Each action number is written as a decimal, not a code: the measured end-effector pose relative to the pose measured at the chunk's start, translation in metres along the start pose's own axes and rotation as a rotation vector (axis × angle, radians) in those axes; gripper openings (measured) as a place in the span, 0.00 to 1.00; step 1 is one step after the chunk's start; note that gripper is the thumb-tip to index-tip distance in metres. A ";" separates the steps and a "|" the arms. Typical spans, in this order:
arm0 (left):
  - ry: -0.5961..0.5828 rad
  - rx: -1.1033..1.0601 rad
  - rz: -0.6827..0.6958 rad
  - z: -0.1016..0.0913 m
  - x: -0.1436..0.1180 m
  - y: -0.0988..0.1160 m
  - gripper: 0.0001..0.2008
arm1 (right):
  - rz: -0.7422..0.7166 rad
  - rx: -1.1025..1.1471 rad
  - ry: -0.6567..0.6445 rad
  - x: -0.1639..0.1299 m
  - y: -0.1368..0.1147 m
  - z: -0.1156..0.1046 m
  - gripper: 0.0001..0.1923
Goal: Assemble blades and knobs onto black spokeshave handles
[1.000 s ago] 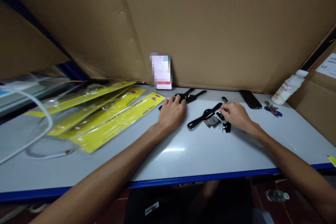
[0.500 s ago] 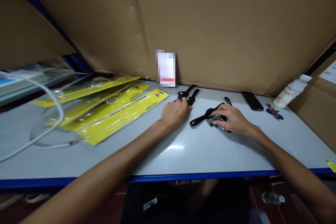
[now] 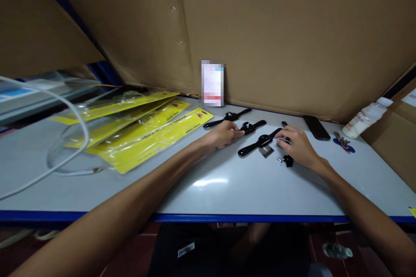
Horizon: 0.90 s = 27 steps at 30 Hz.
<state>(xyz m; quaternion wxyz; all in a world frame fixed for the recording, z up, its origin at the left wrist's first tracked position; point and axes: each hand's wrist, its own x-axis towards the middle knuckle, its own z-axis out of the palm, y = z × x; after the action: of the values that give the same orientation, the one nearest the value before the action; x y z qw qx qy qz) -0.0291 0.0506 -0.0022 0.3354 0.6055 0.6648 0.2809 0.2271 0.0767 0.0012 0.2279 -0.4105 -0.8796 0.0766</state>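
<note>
Your right hand [image 3: 297, 145] sits palm down on the grey table [image 3: 227, 190], fingers curled together over a small metal part at the right end of the nearest black tool [image 3: 260, 142]; whether you actually pinch it, I can't tell. That tool is a long two-handled piece lying slanted, its free handle running out toward eight o'clock from your fingertips. Just at six o'clock of the hand lies a small black wing screw [image 3: 286, 161], apart from your fingers, and a flat grey blade [image 3: 266, 151] rests beside the tool's middle.

Your left hand [image 3: 224, 135] is loosely closed, fingertips touching the left end of a second black tool [image 3: 251, 126], which points off to two o'clock. A third one [image 3: 227, 117] lies just beyond, at twelve o'clock of that hand, not touched.

By the look of them, these are stiff, fairly heavy cast pieces with smooth handles, so take them by a handle near the middle body. The blade looks thin and probably sharp: lift it by its side edges.

Further out at nine o'clock lie yellow packets [image 3: 146, 132]; at three o'clock a phone [image 3: 316, 127], keys [image 3: 343, 143] and a white bottle [image 3: 367, 114].
</note>
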 end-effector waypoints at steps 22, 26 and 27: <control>0.091 0.154 0.458 0.055 -0.042 0.019 0.05 | 0.142 0.418 0.060 -0.009 -0.036 0.017 0.19; 0.076 0.115 0.476 0.056 -0.043 0.019 0.05 | 0.161 0.384 0.014 -0.008 -0.030 0.015 0.18; 0.074 0.107 0.474 0.056 -0.042 0.019 0.05 | 0.140 0.342 0.014 -0.008 -0.028 0.014 0.18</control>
<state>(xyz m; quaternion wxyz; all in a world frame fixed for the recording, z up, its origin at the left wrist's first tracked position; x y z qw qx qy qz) 0.0285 0.0087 -0.0174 0.2031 0.7507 0.5301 0.3380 0.2056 0.0533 -0.0049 0.2947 -0.4267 -0.8213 0.2379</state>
